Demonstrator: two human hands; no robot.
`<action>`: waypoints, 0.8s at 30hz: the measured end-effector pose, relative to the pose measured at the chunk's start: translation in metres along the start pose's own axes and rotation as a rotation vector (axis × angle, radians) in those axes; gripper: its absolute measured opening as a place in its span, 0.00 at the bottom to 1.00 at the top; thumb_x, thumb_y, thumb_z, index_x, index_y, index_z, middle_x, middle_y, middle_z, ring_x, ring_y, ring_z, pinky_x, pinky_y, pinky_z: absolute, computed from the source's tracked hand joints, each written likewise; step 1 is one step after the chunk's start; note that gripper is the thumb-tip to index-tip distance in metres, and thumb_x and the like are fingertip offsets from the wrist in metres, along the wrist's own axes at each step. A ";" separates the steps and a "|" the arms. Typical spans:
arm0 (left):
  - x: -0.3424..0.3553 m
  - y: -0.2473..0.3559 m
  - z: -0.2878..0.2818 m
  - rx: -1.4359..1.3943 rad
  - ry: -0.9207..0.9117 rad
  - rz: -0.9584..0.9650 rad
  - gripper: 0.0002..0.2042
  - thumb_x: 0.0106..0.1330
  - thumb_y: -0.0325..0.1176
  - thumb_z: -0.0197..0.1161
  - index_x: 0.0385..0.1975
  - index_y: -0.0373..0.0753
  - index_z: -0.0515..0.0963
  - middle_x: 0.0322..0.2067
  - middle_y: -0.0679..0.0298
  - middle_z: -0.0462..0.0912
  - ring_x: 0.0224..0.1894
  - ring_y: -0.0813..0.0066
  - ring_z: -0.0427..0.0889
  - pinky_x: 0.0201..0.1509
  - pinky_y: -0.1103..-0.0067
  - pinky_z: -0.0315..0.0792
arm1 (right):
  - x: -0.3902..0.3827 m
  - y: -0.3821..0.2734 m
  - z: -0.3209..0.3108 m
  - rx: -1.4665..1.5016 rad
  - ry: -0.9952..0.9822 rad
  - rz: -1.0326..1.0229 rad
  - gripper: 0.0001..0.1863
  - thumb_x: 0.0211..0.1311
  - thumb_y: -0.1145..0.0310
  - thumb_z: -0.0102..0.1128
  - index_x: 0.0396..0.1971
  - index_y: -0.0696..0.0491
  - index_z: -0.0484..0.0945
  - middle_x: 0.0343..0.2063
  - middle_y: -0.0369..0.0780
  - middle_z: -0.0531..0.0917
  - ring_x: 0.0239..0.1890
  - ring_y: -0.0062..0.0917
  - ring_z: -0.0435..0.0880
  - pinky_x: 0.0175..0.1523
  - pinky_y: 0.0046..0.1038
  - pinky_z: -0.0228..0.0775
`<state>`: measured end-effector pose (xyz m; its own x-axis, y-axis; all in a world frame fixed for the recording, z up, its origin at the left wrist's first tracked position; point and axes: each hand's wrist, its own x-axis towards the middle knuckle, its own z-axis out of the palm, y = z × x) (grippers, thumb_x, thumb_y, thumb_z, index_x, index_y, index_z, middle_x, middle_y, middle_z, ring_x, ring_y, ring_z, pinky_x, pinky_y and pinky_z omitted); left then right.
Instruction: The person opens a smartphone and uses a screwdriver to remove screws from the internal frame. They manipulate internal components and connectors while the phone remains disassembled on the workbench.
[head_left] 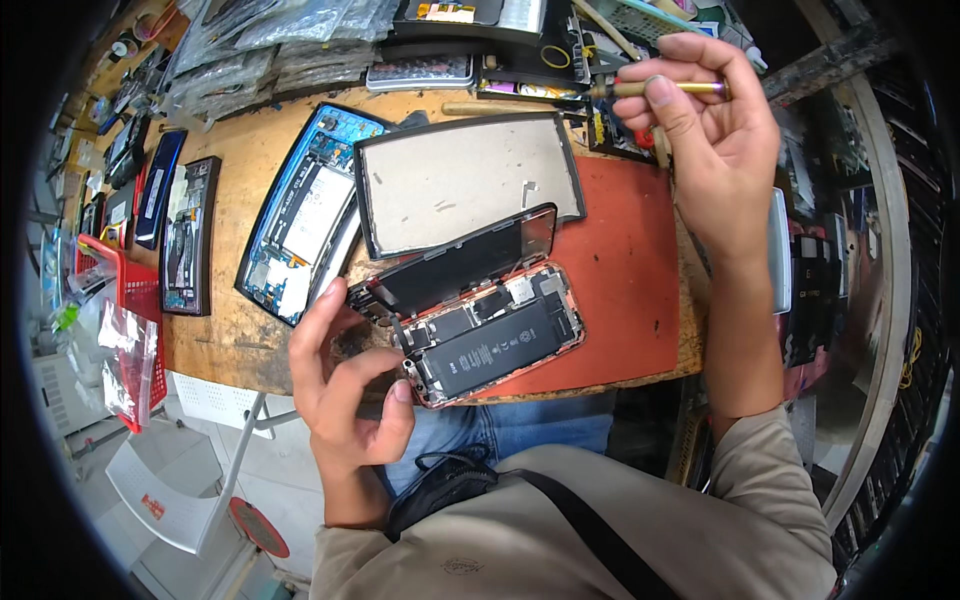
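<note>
An opened smartphone (575,345) lies at the front of the bench, its black battery (490,350) and inner parts exposed. Its screen (460,268) is tilted up along the far long side. My left hand (345,395) is closed at the phone's left end, index finger against the raised screen and the thumb and another finger by the frame's corner. Up at the right, away from the phone, my right hand (705,120) grips a slim screwdriver (706,88) with a gold and purple handle, pointing left.
An orange-red mat (630,290) lies under the phone. Behind it rests a grey, dark-rimmed tray (460,180). Opened devices, one with a blue frame (335,122), one dark (190,235), lie left. Plastic bags (280,50) pile up far left; a red basket (140,285) hangs at the edge.
</note>
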<state>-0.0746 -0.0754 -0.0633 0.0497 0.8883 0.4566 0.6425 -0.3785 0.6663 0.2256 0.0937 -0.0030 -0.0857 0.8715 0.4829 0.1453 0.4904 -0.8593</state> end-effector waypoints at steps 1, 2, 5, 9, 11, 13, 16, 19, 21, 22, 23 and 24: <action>0.001 0.003 0.002 -0.040 0.024 -0.033 0.11 0.59 0.34 0.67 0.38 0.35 0.85 0.66 0.35 0.71 0.65 0.43 0.77 0.62 0.61 0.77 | -0.001 -0.001 0.000 0.010 -0.004 0.022 0.15 0.75 0.80 0.61 0.58 0.63 0.73 0.42 0.44 0.87 0.39 0.20 0.88 0.46 0.21 0.83; 0.002 0.005 0.004 -0.081 0.047 -0.067 0.12 0.60 0.35 0.67 0.39 0.35 0.84 0.66 0.36 0.72 0.65 0.43 0.77 0.62 0.60 0.76 | -0.002 -0.002 0.001 0.019 -0.006 0.044 0.15 0.74 0.80 0.62 0.57 0.62 0.74 0.41 0.43 0.86 0.38 0.20 0.88 0.45 0.21 0.82; -0.002 0.005 0.006 -0.137 0.116 -0.098 0.13 0.61 0.36 0.68 0.42 0.35 0.83 0.65 0.38 0.71 0.65 0.41 0.76 0.64 0.56 0.75 | -0.005 -0.007 0.010 0.034 -0.004 0.109 0.14 0.73 0.79 0.65 0.54 0.61 0.75 0.33 0.36 0.83 0.34 0.16 0.86 0.41 0.20 0.81; 0.006 0.009 0.009 -0.069 0.095 0.025 0.12 0.64 0.34 0.66 0.42 0.34 0.84 0.53 0.50 0.72 0.59 0.48 0.78 0.63 0.59 0.76 | -0.014 0.006 0.013 -0.105 -0.170 0.088 0.15 0.75 0.79 0.62 0.57 0.61 0.73 0.39 0.39 0.85 0.40 0.18 0.87 0.45 0.21 0.82; 0.008 0.011 0.013 -0.070 0.105 0.038 0.10 0.65 0.32 0.64 0.40 0.35 0.86 0.49 0.53 0.71 0.56 0.50 0.78 0.60 0.61 0.77 | -0.014 0.009 0.017 -0.209 -0.189 0.036 0.15 0.74 0.79 0.62 0.57 0.61 0.74 0.39 0.39 0.86 0.42 0.19 0.88 0.46 0.22 0.82; 0.007 0.011 0.015 -0.044 0.108 0.042 0.09 0.65 0.31 0.63 0.40 0.35 0.86 0.50 0.53 0.72 0.56 0.50 0.78 0.59 0.61 0.78 | -0.014 0.007 0.016 -0.227 -0.199 0.050 0.14 0.74 0.78 0.63 0.55 0.61 0.75 0.38 0.39 0.86 0.41 0.18 0.88 0.46 0.22 0.82; 0.012 0.013 0.017 0.038 0.112 0.082 0.09 0.65 0.30 0.62 0.40 0.36 0.86 0.50 0.54 0.73 0.55 0.50 0.79 0.59 0.61 0.77 | -0.014 0.009 0.014 -0.261 -0.201 0.065 0.13 0.73 0.78 0.64 0.54 0.60 0.76 0.36 0.38 0.87 0.39 0.17 0.88 0.44 0.21 0.81; 0.013 0.016 0.018 0.049 0.098 0.086 0.09 0.64 0.31 0.63 0.40 0.38 0.87 0.50 0.54 0.73 0.55 0.50 0.79 0.58 0.61 0.77 | -0.015 0.009 0.014 -0.277 -0.191 0.045 0.13 0.73 0.78 0.64 0.54 0.60 0.76 0.35 0.37 0.86 0.37 0.16 0.87 0.42 0.21 0.81; 0.014 0.019 0.019 0.049 0.083 0.097 0.09 0.64 0.31 0.64 0.40 0.40 0.87 0.50 0.55 0.73 0.54 0.51 0.78 0.57 0.61 0.77 | -0.016 0.005 0.016 -0.278 -0.208 0.055 0.13 0.73 0.78 0.63 0.54 0.60 0.76 0.34 0.37 0.85 0.35 0.16 0.86 0.40 0.21 0.81; 0.014 0.019 0.019 0.051 0.076 0.107 0.09 0.63 0.31 0.64 0.40 0.40 0.87 0.50 0.55 0.73 0.55 0.51 0.78 0.57 0.62 0.76 | -0.016 0.005 0.017 -0.279 -0.214 0.057 0.13 0.74 0.78 0.63 0.54 0.61 0.76 0.34 0.37 0.85 0.35 0.16 0.85 0.41 0.21 0.81; 0.014 0.019 0.019 0.053 0.069 0.118 0.09 0.63 0.31 0.64 0.40 0.41 0.87 0.51 0.55 0.73 0.55 0.52 0.78 0.56 0.62 0.76 | -0.016 0.005 0.017 -0.279 -0.220 0.059 0.13 0.74 0.78 0.62 0.55 0.61 0.76 0.34 0.37 0.84 0.36 0.16 0.85 0.41 0.21 0.81; 0.013 0.018 0.020 0.066 0.070 0.123 0.09 0.62 0.31 0.65 0.39 0.41 0.87 0.51 0.55 0.73 0.55 0.52 0.78 0.55 0.63 0.76 | -0.016 0.005 0.018 -0.279 -0.226 0.060 0.13 0.75 0.78 0.61 0.55 0.61 0.75 0.35 0.37 0.84 0.36 0.15 0.84 0.42 0.21 0.80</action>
<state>-0.0476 -0.0651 -0.0569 0.0789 0.8153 0.5736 0.6838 -0.4630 0.5640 0.2100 0.0818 -0.0183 -0.2797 0.8913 0.3568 0.4175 0.4476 -0.7908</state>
